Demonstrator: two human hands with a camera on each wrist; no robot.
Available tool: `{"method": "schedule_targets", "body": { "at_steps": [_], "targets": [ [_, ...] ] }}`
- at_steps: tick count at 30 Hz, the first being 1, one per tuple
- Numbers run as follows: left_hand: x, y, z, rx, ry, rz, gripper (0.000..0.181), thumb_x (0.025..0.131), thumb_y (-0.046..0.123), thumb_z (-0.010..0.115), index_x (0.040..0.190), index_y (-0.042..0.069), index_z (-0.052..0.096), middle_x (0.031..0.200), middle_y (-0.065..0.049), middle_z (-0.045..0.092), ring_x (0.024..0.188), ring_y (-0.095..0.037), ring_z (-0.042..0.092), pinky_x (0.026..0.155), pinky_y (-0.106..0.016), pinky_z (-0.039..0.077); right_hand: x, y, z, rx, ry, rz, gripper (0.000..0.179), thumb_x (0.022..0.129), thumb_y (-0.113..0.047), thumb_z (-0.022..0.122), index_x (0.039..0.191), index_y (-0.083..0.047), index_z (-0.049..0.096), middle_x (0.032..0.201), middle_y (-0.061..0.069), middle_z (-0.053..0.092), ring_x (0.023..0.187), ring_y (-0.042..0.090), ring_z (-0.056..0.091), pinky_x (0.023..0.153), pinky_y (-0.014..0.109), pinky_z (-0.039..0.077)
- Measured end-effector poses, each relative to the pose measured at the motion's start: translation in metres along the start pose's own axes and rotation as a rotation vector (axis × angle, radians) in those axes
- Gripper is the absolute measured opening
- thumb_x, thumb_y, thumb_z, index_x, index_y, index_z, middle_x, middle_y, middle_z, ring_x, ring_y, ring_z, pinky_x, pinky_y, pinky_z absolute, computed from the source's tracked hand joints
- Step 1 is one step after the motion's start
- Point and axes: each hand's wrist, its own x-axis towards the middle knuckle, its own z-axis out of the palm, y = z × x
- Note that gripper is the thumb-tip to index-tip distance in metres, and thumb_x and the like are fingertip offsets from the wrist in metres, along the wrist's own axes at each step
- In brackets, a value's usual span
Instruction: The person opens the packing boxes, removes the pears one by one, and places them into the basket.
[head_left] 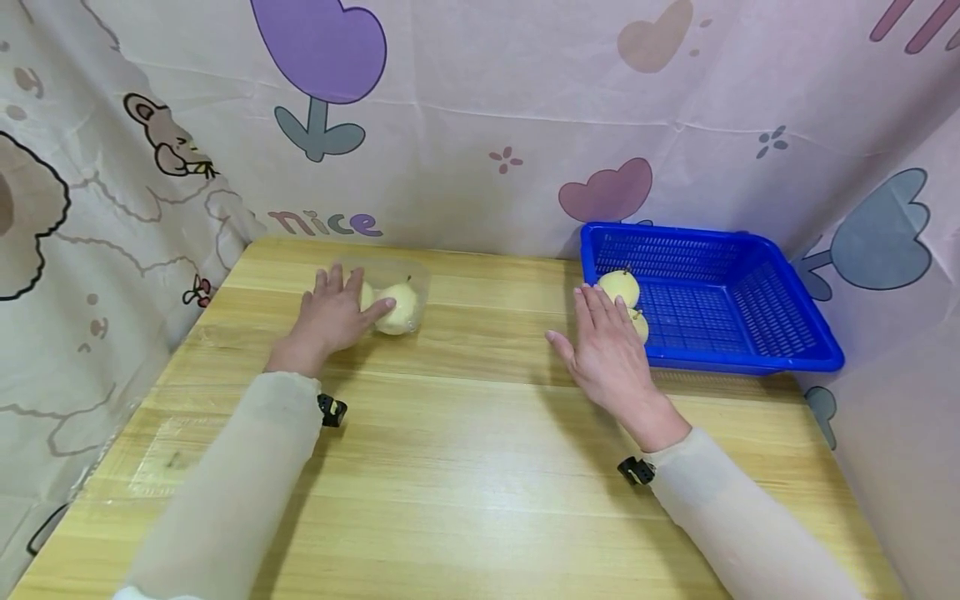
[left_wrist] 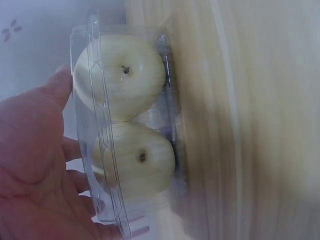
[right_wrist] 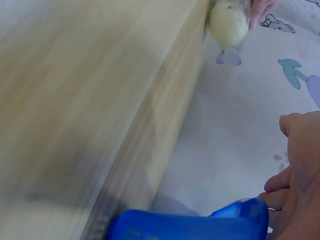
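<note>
At the table's back left stands a clear plastic box (left_wrist: 172, 105) holding two pale yellow round pears, one (left_wrist: 132, 75) beside the other (left_wrist: 137, 162). My left hand (head_left: 333, 321) lies over its top, the fingers fairly straight and spread along the rim, the thumb reaching across toward one pear. On the right, my right hand (head_left: 607, 358) is at the left side of a blue plastic basket (head_left: 742, 362), fingers extended and thumb apart. Two pale pears, one (head_left: 619, 287) behind the other (head_left: 639, 323), sit inside the basket by that hand, which partly covers the nearer one.
A transparent plastic piece (head_left: 168, 454) lies on the left of the wooden table (head_left: 465, 483). Patterned cloth (head_left: 465, 108) hangs behind the table and along both sides. The basket stands close to the cloth at the back right.
</note>
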Motion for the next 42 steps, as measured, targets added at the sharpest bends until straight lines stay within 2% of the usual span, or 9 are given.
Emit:
{"method": "schedule_targets", "body": {
  "at_steps": [12, 20, 28, 37, 42],
  "targets": [
    [-0.012, 0.037, 0.024, 0.002, 0.03, 0.064, 0.101, 0.103, 0.073, 0.04, 0.169, 0.003, 0.009, 0.174, -0.028, -0.009, 0.16, -0.052, -0.008, 0.128, -0.072, 0.005, 0.005, -0.02, 0.007, 0.017, 0.008, -0.047, 0.078, 0.11, -0.049, 0.051, 0.159, 0.008, 0.036, 0.165, 0.028, 0.038, 0.157, 0.043, 0.031, 0.133, 0.056, 0.018],
    [-0.021, 0.064, 0.041, -0.007, 0.036, 0.082, 0.1, 0.103, 0.072, 0.045, 0.169, 0.004, 0.015, 0.173, -0.032, -0.005, 0.159, -0.055, -0.004, 0.129, -0.07, 0.01, 0.01, -0.034, 0.017, 0.046, 0.011, -0.068, 0.075, 0.11, -0.046, 0.053, 0.158, 0.009, 0.039, 0.162, 0.027, 0.042, 0.154, 0.043, 0.037, 0.132, 0.057, 0.02],
    [-0.033, 0.087, 0.051, 0.008, 0.034, 0.101, 0.099, 0.101, 0.072, 0.05, 0.169, 0.007, 0.02, 0.172, -0.035, 0.0, 0.157, -0.06, 0.005, 0.129, -0.068, 0.014, 0.012, -0.05, 0.025, 0.099, -0.042, -0.071, 0.075, 0.11, -0.047, 0.051, 0.159, 0.008, 0.037, 0.165, 0.028, 0.039, 0.155, 0.043, 0.036, 0.133, 0.054, 0.019],
    [-0.043, 0.101, 0.055, 0.024, 0.035, 0.138, 0.095, 0.102, 0.07, 0.05, 0.169, 0.009, 0.023, 0.173, -0.033, 0.005, 0.156, -0.059, 0.016, 0.126, -0.07, 0.023, 0.012, -0.062, 0.034, 0.191, -0.138, -0.059, 0.076, 0.111, -0.049, 0.048, 0.162, 0.004, 0.033, 0.168, 0.025, 0.034, 0.157, 0.042, 0.032, 0.131, 0.057, 0.023],
    [-0.046, 0.102, 0.056, 0.026, 0.071, 0.155, 0.091, 0.102, 0.067, 0.053, 0.168, 0.009, 0.028, 0.172, -0.032, 0.012, 0.148, -0.058, 0.03, 0.12, -0.071, 0.035, 0.01, -0.065, 0.038, 0.213, -0.17, -0.069, 0.075, 0.112, -0.049, 0.046, 0.163, 0.004, 0.031, 0.169, 0.026, 0.032, 0.157, 0.044, 0.032, 0.131, 0.057, 0.024]
  ]
}}
